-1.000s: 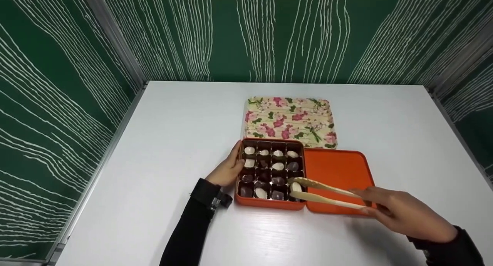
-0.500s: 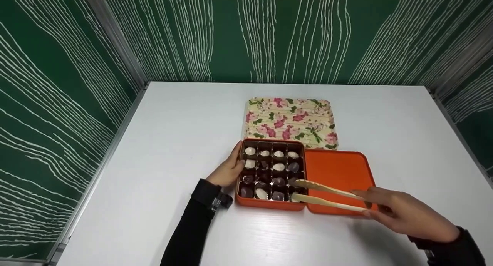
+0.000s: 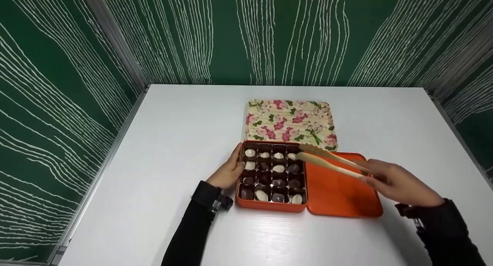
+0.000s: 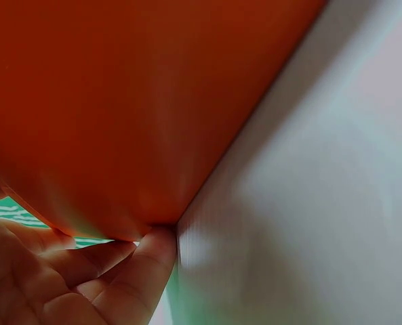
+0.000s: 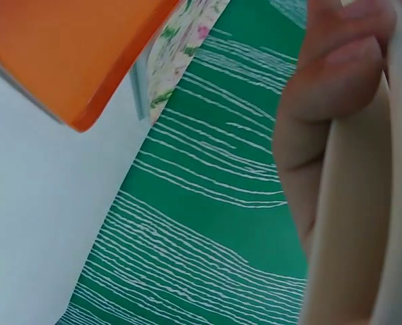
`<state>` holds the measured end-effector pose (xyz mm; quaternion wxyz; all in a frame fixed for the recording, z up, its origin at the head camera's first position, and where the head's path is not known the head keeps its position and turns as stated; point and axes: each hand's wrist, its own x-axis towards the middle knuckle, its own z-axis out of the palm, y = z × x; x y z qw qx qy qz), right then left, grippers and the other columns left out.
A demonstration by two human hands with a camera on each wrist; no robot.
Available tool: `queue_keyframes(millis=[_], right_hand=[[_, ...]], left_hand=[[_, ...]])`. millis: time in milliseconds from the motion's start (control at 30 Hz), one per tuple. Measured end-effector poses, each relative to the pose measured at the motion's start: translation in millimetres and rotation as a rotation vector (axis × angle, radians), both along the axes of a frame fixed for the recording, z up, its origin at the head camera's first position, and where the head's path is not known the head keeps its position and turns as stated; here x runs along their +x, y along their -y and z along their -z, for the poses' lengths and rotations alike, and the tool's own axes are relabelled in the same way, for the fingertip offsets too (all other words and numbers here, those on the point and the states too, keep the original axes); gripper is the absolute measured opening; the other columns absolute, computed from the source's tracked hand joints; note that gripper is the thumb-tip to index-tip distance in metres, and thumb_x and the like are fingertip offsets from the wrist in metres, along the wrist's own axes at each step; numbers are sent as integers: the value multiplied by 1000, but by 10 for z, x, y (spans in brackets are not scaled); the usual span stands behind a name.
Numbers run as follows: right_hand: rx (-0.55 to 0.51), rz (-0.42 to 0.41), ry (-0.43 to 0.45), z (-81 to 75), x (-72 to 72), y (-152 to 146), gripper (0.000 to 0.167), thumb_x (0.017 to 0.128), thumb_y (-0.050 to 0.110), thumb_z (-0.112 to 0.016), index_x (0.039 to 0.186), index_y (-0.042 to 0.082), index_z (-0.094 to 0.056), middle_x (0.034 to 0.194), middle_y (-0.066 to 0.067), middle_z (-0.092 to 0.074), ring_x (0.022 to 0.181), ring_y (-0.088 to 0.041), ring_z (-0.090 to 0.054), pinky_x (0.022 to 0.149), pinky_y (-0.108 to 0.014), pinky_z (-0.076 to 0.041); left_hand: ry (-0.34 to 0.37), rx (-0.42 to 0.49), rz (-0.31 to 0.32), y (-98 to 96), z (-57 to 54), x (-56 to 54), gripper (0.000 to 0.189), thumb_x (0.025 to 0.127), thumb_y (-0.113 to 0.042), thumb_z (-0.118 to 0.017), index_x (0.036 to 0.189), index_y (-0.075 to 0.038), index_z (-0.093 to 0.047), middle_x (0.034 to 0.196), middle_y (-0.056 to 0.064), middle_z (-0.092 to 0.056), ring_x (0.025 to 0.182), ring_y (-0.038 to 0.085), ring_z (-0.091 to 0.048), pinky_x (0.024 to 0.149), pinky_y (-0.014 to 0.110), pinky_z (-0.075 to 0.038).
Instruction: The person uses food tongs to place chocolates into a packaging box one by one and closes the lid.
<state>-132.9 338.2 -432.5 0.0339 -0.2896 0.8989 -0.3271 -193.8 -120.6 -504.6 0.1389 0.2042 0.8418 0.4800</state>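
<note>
My left hand point(image 3: 227, 171) holds the left side of an orange chocolate box point(image 3: 269, 206), thumb at the rim; in the left wrist view its fingers point(image 4: 153, 257) touch the box wall. Dark and white chocolates sit in the box's divided compartments, among them a white oval chocolate point(image 3: 296, 199) in the near right one. A pair of wooden tongs point(image 3: 335, 166) is gripped by my right hand point(image 3: 400, 183). The tong tips hover over the far right compartment, partly covering a white chocolate point(image 3: 291, 156); nothing shows between them. In the right wrist view, fingers point(image 5: 329, 95) press the pale tong arms.
An orange lid point(image 3: 342, 193) lies flat against the box's right side. Behind the box is a flowered tray point(image 3: 290, 121). They all stand on a white table point(image 3: 185, 116), with green walls point(image 3: 223, 35) painted with white lines behind and at the sides.
The white oval chocolate was lowered into the near right compartment and let go by the tongs. My right hand then moved the tongs away to the far right corner. The left hand stayed put.
</note>
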Motion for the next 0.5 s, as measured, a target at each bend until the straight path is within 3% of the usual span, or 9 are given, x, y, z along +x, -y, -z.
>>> queue_keyframes(millis=[133, 167, 300, 500], right_hand=[[24, 46, -57, 28, -280, 19, 46, 100, 7, -67, 144, 1, -57, 89, 4, -59, 61, -3, -43, 52, -24, -37], [34, 58, -65, 34, -356, 28, 47, 100, 8, -66, 145, 0, -56, 91, 1, -61, 60, -3, -42, 52, -25, -36], [94, 117, -74, 49, -669, 102, 47, 103, 14, -64, 147, 0, -54, 105, -12, -68, 62, -7, -44, 55, -26, -36], [205, 141, -10, 84, -1083, 266, 50, 107, 19, -58, 151, -1, -48, 129, -26, -63, 91, -30, -61, 74, -42, -45]], left_hand=[[-3, 16, 14, 3, 3, 7, 68, 109, -12, -35, 162, 4, 4, 167, 31, -5, 148, 46, -28, 122, 52, -25], [-14, 15, 13, 2, 8, 4, 68, 109, -11, -36, 162, 5, 3, 166, 32, -6, 152, 45, -17, 124, 52, -21], [-15, 3, 8, 2, 16, 1, 68, 109, -12, -36, 162, 4, 3, 166, 32, -8, 152, 44, -18, 124, 50, -20], [-31, 14, 11, 6, 23, -3, 67, 108, -11, -36, 161, 6, 2, 165, 34, -8, 151, 46, -19, 124, 52, -21]])
